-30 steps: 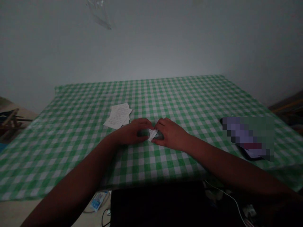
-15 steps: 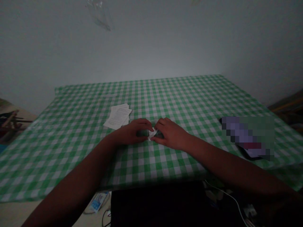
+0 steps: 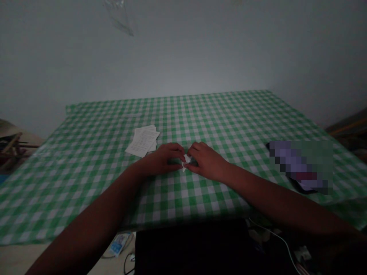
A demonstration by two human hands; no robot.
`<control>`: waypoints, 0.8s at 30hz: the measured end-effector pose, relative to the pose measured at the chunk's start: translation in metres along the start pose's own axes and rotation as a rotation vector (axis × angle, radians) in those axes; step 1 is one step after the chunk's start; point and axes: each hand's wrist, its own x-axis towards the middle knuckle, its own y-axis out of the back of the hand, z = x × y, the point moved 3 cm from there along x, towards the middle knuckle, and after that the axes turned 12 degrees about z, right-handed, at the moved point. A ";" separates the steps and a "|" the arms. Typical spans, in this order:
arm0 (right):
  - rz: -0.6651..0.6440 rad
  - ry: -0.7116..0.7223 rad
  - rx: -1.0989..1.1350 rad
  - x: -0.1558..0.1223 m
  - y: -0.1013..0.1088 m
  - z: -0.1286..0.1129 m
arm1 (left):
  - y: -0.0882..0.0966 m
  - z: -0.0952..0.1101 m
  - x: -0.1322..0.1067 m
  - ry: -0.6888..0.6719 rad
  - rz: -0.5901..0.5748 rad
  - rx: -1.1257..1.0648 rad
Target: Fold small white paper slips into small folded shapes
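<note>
Head view looks down on both hands meeting near the middle of the desk (image 3: 235, 114), which is covered by a green and white checked cloth. The left hand (image 3: 160, 159) and the right hand (image 3: 208, 163) are curled, fingertips drawn together, and between them they pinch a small white paper (image 3: 186, 160) low on the cloth. Something dark shows under the fingers on either side of it; the dim light does not let me tell what it is.

The work looks like creasing or folding that scrap. Done well, I judge it calls for thumbs and forefingers close to the fold line, the paper pressed flat on the cloth for support, and small, even pressure so that it does not tear or slip. The wrists resting on the desk should help steady so fine a grip.

A stack of printed sheets (image 3: 143, 141) lies just beyond the left hand, near but not touching it, so a wide sweep of that wrist could scatter them. A dark flat object (image 3: 301, 185), partly blurred out, lies well apart to the right, close to the right edge. Bare cloth lies ahead of the hands to the far edge by the wall and between the forearms back to the near edge. Below that edge hangs a white cable (image 3: 282, 240).
</note>
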 end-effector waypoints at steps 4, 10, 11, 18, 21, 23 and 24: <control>0.004 -0.007 -0.004 0.000 -0.001 0.000 | -0.002 0.002 0.003 0.006 -0.001 0.007; 0.006 0.013 -0.009 0.001 0.000 -0.002 | -0.005 0.007 0.004 0.066 0.016 0.066; 0.007 0.012 -0.006 0.002 0.001 -0.002 | -0.005 0.007 0.004 0.080 0.017 0.075; -0.006 -0.027 0.015 0.002 0.003 -0.005 | -0.009 0.006 0.004 0.145 0.026 0.123; 0.009 -0.047 -0.006 0.002 0.003 -0.007 | -0.010 0.003 0.004 0.131 0.027 0.116; 0.017 -0.062 -0.022 0.003 0.002 -0.008 | -0.011 0.002 0.004 0.122 0.025 0.108; 0.019 -0.068 -0.029 0.003 0.001 -0.008 | -0.011 0.002 0.005 0.121 0.031 0.106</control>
